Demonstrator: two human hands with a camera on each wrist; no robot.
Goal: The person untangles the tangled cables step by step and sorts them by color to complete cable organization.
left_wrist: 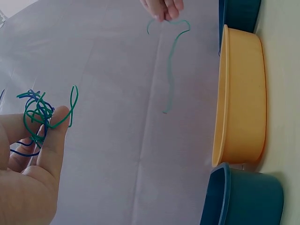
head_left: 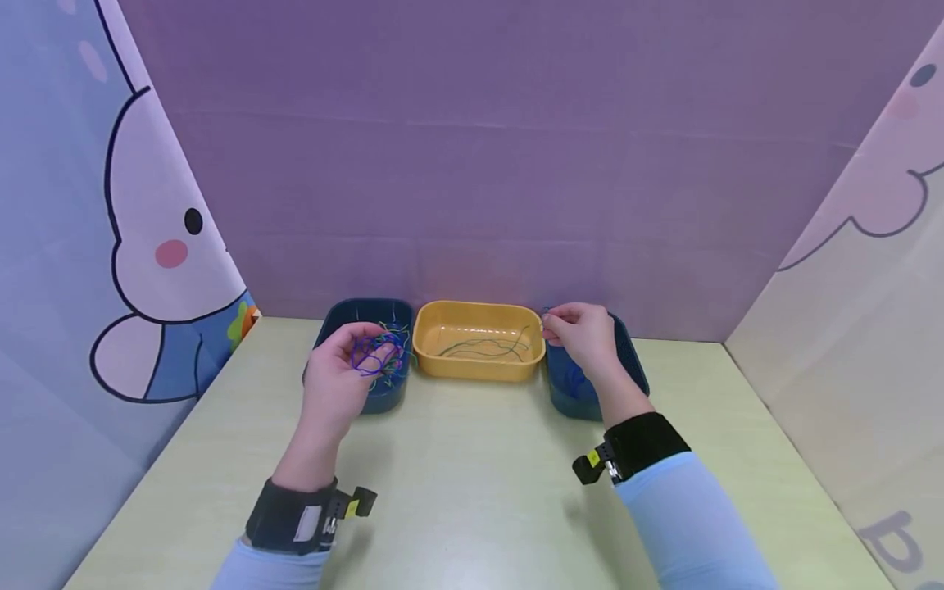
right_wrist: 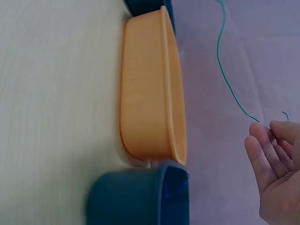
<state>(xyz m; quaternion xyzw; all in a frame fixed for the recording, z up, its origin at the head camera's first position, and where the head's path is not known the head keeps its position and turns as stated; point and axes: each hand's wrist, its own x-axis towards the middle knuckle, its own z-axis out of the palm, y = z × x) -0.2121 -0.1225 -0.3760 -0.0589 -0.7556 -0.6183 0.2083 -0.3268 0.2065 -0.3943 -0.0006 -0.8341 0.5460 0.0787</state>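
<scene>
My left hand [head_left: 332,377] holds a tangle of thin blue and green wires [head_left: 376,354] between thumb and fingers, above the left dark blue bin [head_left: 385,402]. In the left wrist view a loop of green [left_wrist: 72,105] sticks out past the fingertips. My right hand [head_left: 586,338] pinches a single thin green wire [right_wrist: 224,70] near the right dark blue bin [head_left: 633,360]. One long end of that wire dangles, and a short end shows on the other side of the fingers. Between the hands stands a yellow bin [head_left: 472,371] with several green wires [head_left: 483,342] inside.
The three bins stand in a row at the back of the pale table [head_left: 472,492], close to the purple backdrop [head_left: 472,164]. Blue wires [head_left: 575,381] lie in the right bin. Printed cloth panels [head_left: 147,246] rise at both sides.
</scene>
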